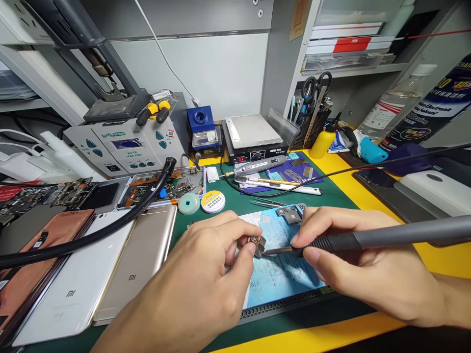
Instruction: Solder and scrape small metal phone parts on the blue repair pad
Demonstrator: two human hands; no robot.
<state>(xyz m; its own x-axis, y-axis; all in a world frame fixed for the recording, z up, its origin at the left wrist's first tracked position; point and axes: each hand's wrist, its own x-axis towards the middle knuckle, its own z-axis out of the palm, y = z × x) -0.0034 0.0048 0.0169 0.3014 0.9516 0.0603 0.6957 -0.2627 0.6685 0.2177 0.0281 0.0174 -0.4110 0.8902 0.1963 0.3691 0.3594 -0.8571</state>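
Note:
Between its thumb and fingers, my left hand (217,274) pinches a small electronic part (259,246) with metal and orange-brown areas. My right hand (353,264) grips a dark pen-shaped tool (397,234) near its ribbed front end. The tool's thin metal tip (278,251) points left and reaches the edge of the small part; whether it touches is too small to tell. Both hands are over a light-blue work mat (274,274). A grey circuit board piece (290,214) lies at the mat's back edge, just beyond my right fingers.
Tweezers (267,202), a brush (283,185) and a round tin (213,201) lie behind the mat. Phones (136,264) and a black hose (121,220) occupy the left. A grey station (128,144), hot plate (255,137) and yellow bottle (324,139) stand behind. A black cable (368,169) crosses the right.

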